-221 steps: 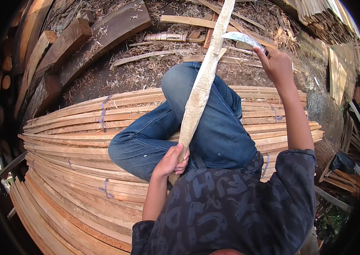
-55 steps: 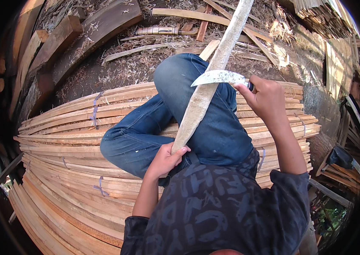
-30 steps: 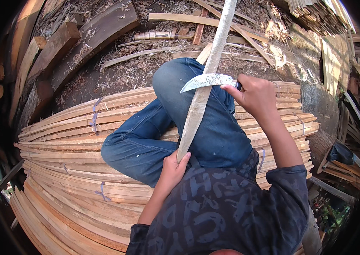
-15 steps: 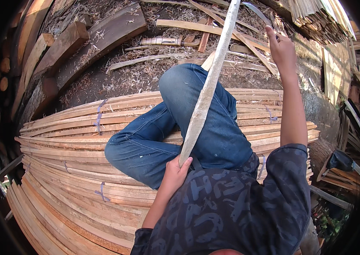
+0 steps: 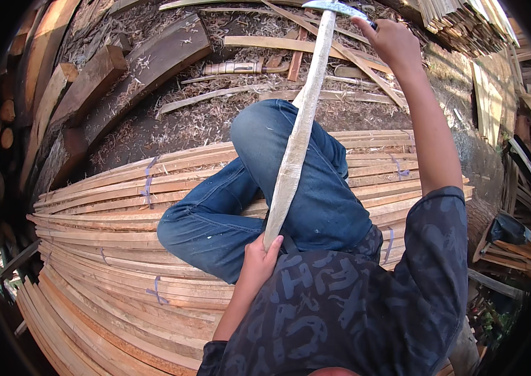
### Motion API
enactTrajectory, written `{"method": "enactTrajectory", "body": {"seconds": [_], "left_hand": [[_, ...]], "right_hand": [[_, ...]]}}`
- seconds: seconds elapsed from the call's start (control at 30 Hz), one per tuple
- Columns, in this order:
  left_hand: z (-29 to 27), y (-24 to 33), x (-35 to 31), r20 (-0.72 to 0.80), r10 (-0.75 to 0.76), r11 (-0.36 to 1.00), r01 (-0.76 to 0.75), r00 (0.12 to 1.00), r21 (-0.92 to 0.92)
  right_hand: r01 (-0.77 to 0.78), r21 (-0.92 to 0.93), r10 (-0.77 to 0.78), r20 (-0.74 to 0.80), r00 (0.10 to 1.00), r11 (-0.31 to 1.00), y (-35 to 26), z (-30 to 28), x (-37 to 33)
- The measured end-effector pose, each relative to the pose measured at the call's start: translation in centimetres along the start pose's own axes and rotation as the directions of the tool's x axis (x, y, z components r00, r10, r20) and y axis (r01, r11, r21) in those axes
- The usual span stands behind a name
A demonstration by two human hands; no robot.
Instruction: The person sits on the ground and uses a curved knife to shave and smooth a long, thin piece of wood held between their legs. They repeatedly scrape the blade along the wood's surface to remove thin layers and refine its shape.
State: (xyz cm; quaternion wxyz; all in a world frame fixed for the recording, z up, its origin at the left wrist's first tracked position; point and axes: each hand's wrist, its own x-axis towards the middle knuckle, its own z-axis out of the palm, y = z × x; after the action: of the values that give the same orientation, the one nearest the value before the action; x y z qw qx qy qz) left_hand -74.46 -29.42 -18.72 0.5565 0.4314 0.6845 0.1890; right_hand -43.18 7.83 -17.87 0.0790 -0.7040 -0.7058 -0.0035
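Note:
My left hand (image 5: 259,257) is closed around the near end of a long pale wooden stick (image 5: 297,147) at my waist. The stick slants up and away across my raised thigh in blue jeans (image 5: 325,203), leaning toward the top of the view. Out at the far right, my right hand (image 5: 396,45) grips the dark handle of a curved-bladed knife (image 5: 341,9). Its blade reaches leftward and lies across the stick near the stick's far end. Whether the edge bites into the wood cannot be made out.
I sit on bundles of thin wooden strips (image 5: 109,250) bound with purple ties. Ahead, shavings and loose strips (image 5: 215,97) litter the ground around a sheathed blade (image 5: 234,67). Heavy beams (image 5: 146,69) lie at left; stacked slats (image 5: 466,25) stand at far right.
My right hand has moved left and slightly nearer, bringing the knife blade from beside the stick onto its far part. The stick has tilted slightly left; my left hand keeps its hold.

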Motion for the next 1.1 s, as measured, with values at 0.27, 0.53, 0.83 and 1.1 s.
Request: {"method": "enactTrajectory", "body": {"seconds": [0.27,0.53,0.83,1.1], "left_hand": [[-0.5,-2.0,0.1,0.109,-0.073,0.995,0.079,0.991,-0.055],[-1.1,-2.7,0.2,0.191,-0.11,0.986,0.131,0.975,-0.1],[-0.7,-3.7,-0.5,0.145,-0.038,0.995,0.051,0.989,-0.083],[-2.1,1.1,0.3,-0.114,-0.058,0.982,0.078,0.992,0.173]], "right_hand": [[-0.222,0.307,0.246,-0.043,0.968,0.925,6.6,-0.5,-1.2],[0.317,0.053,-0.316,-0.019,0.949,0.947,-3.2,-0.2,-9.5],[-0.403,0.016,0.403,-0.036,0.914,0.915,15.1,1.5,6.7],[-0.132,0.423,0.183,-0.081,0.98,0.896,4.1,1.3,-8.6]]}}
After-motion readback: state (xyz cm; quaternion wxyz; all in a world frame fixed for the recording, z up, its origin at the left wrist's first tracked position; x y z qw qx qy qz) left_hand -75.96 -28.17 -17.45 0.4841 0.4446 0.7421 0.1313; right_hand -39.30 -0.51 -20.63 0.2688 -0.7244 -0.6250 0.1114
